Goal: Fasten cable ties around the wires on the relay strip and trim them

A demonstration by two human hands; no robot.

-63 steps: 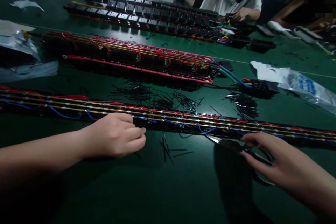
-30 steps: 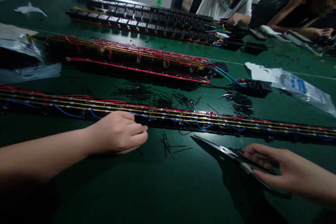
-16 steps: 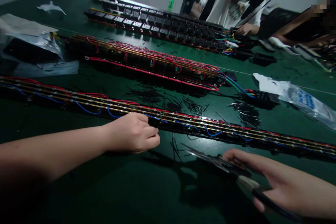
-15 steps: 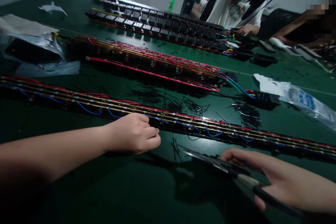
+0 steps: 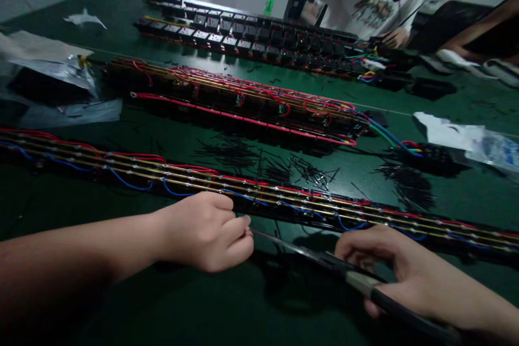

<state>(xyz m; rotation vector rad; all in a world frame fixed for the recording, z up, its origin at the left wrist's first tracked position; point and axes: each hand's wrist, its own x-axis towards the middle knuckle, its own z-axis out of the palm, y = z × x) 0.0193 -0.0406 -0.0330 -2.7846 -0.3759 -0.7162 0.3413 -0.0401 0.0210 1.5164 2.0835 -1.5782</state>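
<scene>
My left hand (image 5: pixel 206 231) rests on the green table against the near edge of a long black socket strip (image 5: pixel 284 203) wired with brass rails and red and blue leads. Its fingers are curled in a pinch; what they hold is hidden. My right hand (image 5: pixel 401 275) grips a pair of scissors (image 5: pixel 324 259) by the handles. The blades point left and their tip reaches the fingertips of my left hand.
Cut black wire ends (image 5: pixel 300 167) litter the table behind the near strip. A second wired strip (image 5: pixel 243 102) and rows of sockets (image 5: pixel 259 38) lie farther back. Plastic bags sit at the left (image 5: pixel 57 70) and right (image 5: pixel 478 140). Other people (image 5: pixel 377 0) work at the far side.
My right hand has carried the scissors leftward until the blade tip meets my left fingertips. The view has shifted a little; my left hand keeps its place on the strip.
</scene>
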